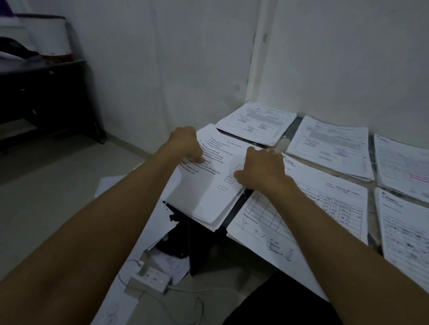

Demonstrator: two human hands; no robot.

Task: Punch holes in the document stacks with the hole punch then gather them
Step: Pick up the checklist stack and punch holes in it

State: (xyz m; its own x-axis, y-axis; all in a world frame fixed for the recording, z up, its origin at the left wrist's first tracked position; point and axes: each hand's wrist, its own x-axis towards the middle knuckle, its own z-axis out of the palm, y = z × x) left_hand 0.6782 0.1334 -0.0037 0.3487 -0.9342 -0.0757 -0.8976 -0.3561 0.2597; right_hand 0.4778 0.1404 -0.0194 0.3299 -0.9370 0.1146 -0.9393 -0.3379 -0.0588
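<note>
left hand (186,143), right hand (262,170), both gripping one document stack (212,186)

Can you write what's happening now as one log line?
step: gathering | left hand: grips white printed paper stack | right hand: grips same stack | hole punch: not visible
</note>
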